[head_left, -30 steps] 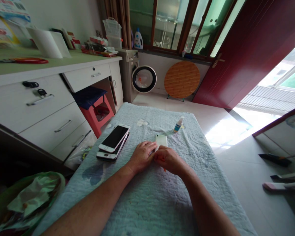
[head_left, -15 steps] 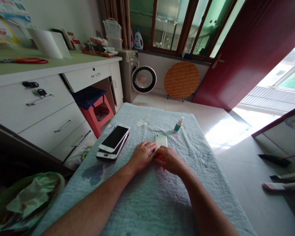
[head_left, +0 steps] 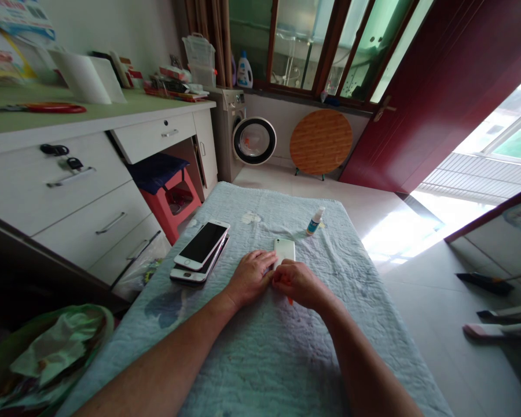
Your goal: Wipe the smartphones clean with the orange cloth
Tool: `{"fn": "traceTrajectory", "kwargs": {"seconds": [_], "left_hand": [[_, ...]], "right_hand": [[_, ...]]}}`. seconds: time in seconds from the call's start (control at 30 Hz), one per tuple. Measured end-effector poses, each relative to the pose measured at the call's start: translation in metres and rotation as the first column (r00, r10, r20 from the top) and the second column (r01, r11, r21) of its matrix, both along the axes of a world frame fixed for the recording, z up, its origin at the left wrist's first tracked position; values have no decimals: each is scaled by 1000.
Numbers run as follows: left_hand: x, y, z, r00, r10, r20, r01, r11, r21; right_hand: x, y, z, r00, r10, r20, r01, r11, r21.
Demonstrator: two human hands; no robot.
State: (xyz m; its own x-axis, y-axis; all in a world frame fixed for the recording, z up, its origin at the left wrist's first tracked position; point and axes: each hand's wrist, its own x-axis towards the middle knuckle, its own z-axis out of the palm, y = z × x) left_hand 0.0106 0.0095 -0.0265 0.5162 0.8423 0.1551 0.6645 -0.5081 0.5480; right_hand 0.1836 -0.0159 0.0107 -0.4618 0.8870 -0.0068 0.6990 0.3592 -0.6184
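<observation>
A white smartphone [head_left: 285, 249] lies back up on the cloth, its camera at the far end and its near end hidden by my hands. My left hand [head_left: 254, 273] holds it along its left edge, fingers together and reaching over its side. Closed over the phone's near part is my right hand [head_left: 298, 282], touching my left fingertips. A small orange piece [head_left: 290, 301] sticks out below my right fist; the rest of it is hidden. To the left, a white phone [head_left: 202, 245] with a black screen rests tilted on another phone [head_left: 191, 276].
A small spray bottle [head_left: 315, 221] with a blue label stands beyond my right hand. The quilted pale blue cloth [head_left: 330, 347] covers the table. A waste bin [head_left: 108, 324] is at the lower left; drawers [head_left: 82, 214] and a red stool [head_left: 178, 202] stand along the left.
My right hand has shifted very slightly, and a little more of the orange piece shows below it. The phones and bottle have stayed in place.
</observation>
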Motion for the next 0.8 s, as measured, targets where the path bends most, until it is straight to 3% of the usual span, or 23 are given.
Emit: {"fn": "traceTrajectory", "kwargs": {"seconds": [0.2, 0.53, 0.8], "left_hand": [[0, 0, 3, 1000, 6, -16, -6, 1000, -13], [0, 2, 0, 1000, 0, -18, 0, 1000, -5], [0, 1, 3, 1000, 2, -20, -2, 1000, -13]], "right_hand": [[4, -1, 3, 986, 3, 165, -2, 1000, -9], [14, -5, 14, 896, -120, 427, 122, 992, 24], [7, -7, 4, 927, -78, 367, 53, 995, 79]]}}
